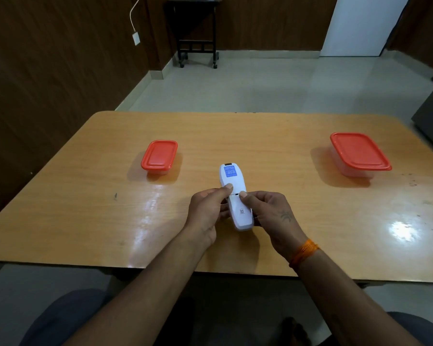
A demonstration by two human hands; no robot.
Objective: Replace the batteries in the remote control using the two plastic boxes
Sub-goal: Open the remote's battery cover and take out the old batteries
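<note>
You held the white remote control with both hands near the front middle of the wooden surface, its back side facing up and its far end pointing away from you. Your left hand gripped the remote from the left side, fingers curled under it, and the thumb pressed on the back just above the seam of the battery cover. Your right hand gripped it from the right side, with the thumb on the upper edge of the cover. The cover looked still in its place on the remote. A blue label was on the far part of the back. The small plastic box with a red lid stood to the far left of the remote, well apart from it, and the larger plastic box with a red lid stood far to the right. Both lids were on. An orange thread band was around your right wrist.
</note>
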